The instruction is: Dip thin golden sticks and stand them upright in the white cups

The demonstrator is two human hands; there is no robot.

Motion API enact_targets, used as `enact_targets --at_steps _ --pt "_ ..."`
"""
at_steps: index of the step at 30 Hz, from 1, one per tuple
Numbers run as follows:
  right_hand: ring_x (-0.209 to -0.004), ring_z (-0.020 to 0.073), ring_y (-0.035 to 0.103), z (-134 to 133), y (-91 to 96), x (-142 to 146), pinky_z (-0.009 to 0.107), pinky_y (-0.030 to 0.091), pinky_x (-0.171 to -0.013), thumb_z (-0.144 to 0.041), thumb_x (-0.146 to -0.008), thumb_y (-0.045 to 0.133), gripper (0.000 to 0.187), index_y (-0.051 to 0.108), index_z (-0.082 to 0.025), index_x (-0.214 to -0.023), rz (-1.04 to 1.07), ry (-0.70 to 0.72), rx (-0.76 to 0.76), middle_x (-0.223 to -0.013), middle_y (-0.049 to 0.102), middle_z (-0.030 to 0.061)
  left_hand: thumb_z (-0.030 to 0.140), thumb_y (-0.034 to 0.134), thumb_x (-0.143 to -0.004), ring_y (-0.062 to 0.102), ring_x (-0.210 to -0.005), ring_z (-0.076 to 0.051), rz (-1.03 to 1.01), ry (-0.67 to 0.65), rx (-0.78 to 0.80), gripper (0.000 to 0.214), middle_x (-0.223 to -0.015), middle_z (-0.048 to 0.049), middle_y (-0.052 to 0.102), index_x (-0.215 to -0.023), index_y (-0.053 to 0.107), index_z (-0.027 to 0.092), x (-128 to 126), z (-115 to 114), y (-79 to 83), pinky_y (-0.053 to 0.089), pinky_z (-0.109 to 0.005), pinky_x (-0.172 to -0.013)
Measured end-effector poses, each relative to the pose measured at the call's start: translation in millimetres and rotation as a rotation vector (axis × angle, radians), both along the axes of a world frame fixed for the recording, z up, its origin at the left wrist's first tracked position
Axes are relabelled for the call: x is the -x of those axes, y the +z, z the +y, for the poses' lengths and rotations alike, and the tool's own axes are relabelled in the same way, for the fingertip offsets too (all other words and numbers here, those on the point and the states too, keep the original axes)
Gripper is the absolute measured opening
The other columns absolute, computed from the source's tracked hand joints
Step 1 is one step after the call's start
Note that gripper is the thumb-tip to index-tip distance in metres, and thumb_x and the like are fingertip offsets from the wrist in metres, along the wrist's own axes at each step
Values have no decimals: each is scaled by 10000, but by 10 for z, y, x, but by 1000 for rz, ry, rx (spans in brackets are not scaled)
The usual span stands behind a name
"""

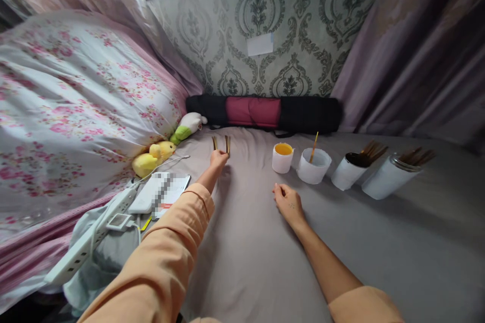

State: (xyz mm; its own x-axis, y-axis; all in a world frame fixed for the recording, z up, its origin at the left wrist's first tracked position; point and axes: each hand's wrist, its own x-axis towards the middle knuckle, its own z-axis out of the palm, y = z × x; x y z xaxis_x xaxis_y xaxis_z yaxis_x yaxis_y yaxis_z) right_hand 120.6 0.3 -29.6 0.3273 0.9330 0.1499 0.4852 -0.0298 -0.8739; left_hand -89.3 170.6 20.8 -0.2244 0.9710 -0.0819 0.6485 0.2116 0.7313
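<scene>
My left hand (219, 159) is stretched forward over the grey sheet (242, 242) and closed around two thin brownish-gold sticks (222, 143) that stand up from its fingers. My right hand (287, 203) rests on the sheet with its fingers curled, and nothing shows in them. Just beyond my right hand stands a white cup of yellow paint (282, 157). Beside that cup is a white cup (313, 165) with a thin brush in it. Further right, two white containers (350, 169) (388, 176) lean over, each holding several brown sticks.
A floral quilt (76, 106) is piled at the left, with yellow and green plush toys (155, 156) at its foot. A power strip (91, 239), a white device and a booklet (166, 192) lie near my left sleeve. A black and maroon roll (265, 112) lies along the patterned wall. Curtains hang at the right.
</scene>
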Motion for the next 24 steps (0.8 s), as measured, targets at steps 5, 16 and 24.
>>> enact_targets --at_steps 5,16,24 --pt "-469 133 506 -6 11 4 220 333 -442 -473 -812 355 415 614 -168 -703 4 2 14 -567 598 49 200 624 -634 596 -675 -173 45 33 -24 218 -674 -85 639 -836 645 121 54 120 -53 393 -233 -563" --pt "-468 125 478 -21 51 10 218 311 -455 -449 -816 367 387 604 -173 -685 -17 0 28 -570 595 40 177 645 -626 600 -793 -205 120 22 -72 150 -785 -112 656 -769 658 133 99 242 -61 405 -254 -657" --pt "-478 126 479 -26 75 18 218 310 -461 -441 -816 362 384 607 -172 -691 -22 -1 63 -594 606 50 147 608 -634 605 -812 -218 172 0 -60 162 -803 -129 659 -783 665 116 101 311 -15 417 -258 -666"
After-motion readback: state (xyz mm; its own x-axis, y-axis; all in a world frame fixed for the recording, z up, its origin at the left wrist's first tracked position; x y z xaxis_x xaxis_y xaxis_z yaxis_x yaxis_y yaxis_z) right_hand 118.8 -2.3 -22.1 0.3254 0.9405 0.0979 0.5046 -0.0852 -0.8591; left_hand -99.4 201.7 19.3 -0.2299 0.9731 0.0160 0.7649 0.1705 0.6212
